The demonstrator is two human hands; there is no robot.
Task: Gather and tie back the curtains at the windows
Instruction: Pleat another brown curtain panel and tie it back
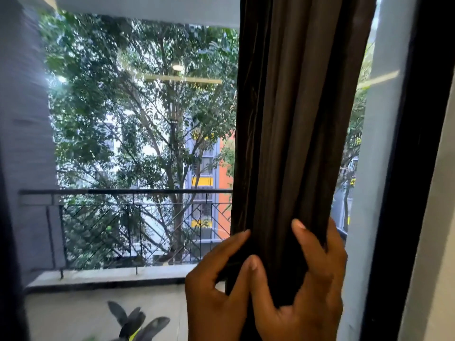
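Your two hands fill the lower right of the view, both wrapped round one bunched column of dark brown curtain (293, 134). Your left hand (216, 289) clasps the bundle's left edge, its forefinger stretched up along the folds and its thumb laid across the front. Your right hand (312, 291) grips from the other side, thumb raised on the front of the cloth, the remaining fingers curled round behind where you cannot see them. Both wrists are cut off by the bottom edge.

Gathered into tight vertical pleats, the curtain hangs right of centre, close beside the black window frame (406, 193), and runs out of view at the top; its lower end is hidden behind your hands. No tie-back shows in view.

Through the glass stands a balcony railing (123, 193) of dark metal, a leafy tree (138, 114) beyond it, and a building (209, 168) with grey, yellow and orange panels partly screened by branches. A ceiling light (177, 67) reflected in the pane floats over the foliage. Dark plant leaves (138, 323) poke in at the bottom edge, mostly cropped. At far left, a blurred grey wall (24, 143) and a dark strip are hard to make out.
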